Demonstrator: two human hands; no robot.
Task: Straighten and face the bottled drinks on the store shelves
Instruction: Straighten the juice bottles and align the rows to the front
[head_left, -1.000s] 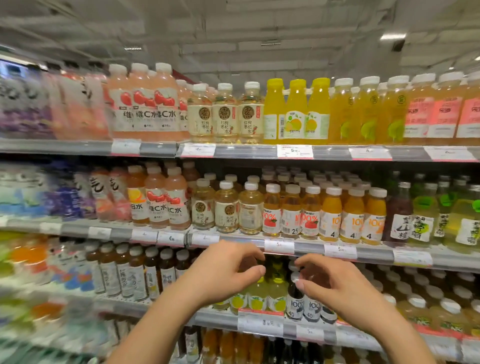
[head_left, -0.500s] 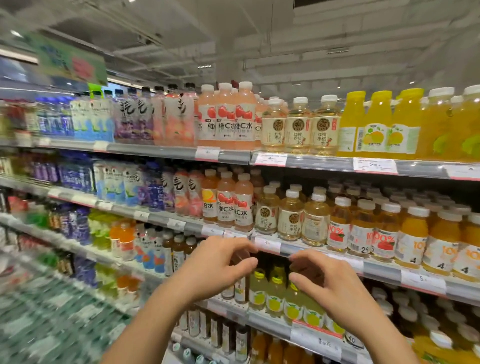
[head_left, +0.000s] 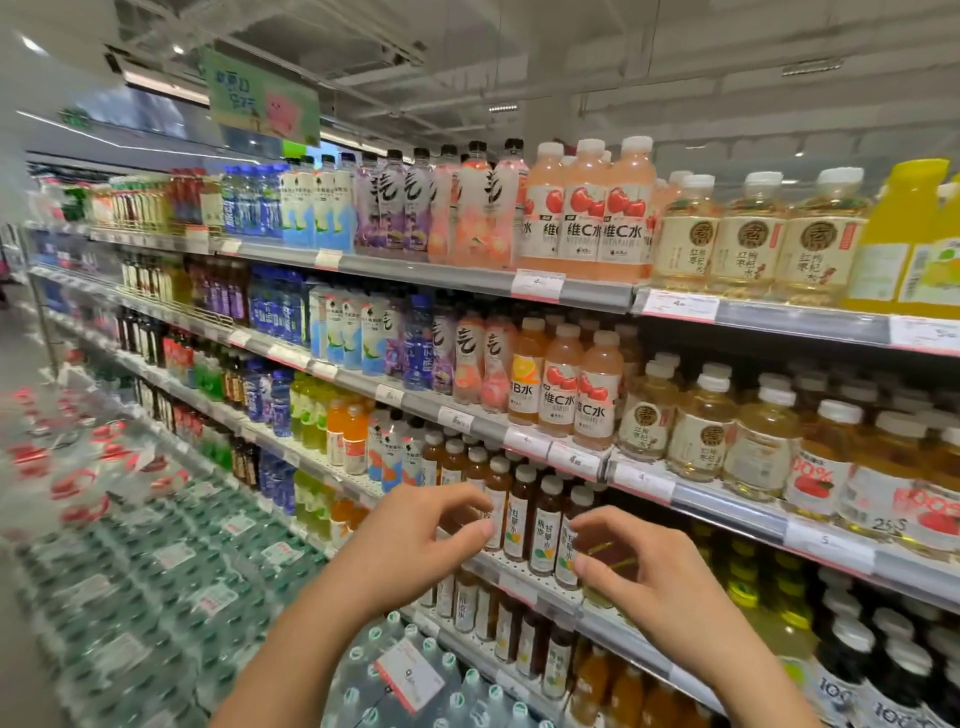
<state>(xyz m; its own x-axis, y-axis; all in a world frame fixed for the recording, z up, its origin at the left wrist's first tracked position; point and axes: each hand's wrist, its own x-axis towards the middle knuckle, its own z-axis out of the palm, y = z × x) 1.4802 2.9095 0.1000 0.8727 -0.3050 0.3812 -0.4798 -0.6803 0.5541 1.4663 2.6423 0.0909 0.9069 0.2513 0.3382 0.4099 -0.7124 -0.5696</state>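
Two raised hands, left (head_left: 410, 540) and right (head_left: 649, 577) (fingers curled, empty), before brown tea bottles (head_left: 543, 525).

The left hand (head_left: 410, 540) covers the lower parts of the brown bottles (head_left: 519, 512) behind it, and the right hand (head_left: 644, 582) hides the yellow bottles (head_left: 613, 556) beneath its fingers (head_left: 597, 525). Whether either hand touches a bottle cannot be told. The water packs (head_left: 156, 571) at lower left are smeared by blur. The far shelf (head_left: 104, 236) labels are too small to read. The right edge cuts off the yellow juice (head_left: 914, 234).
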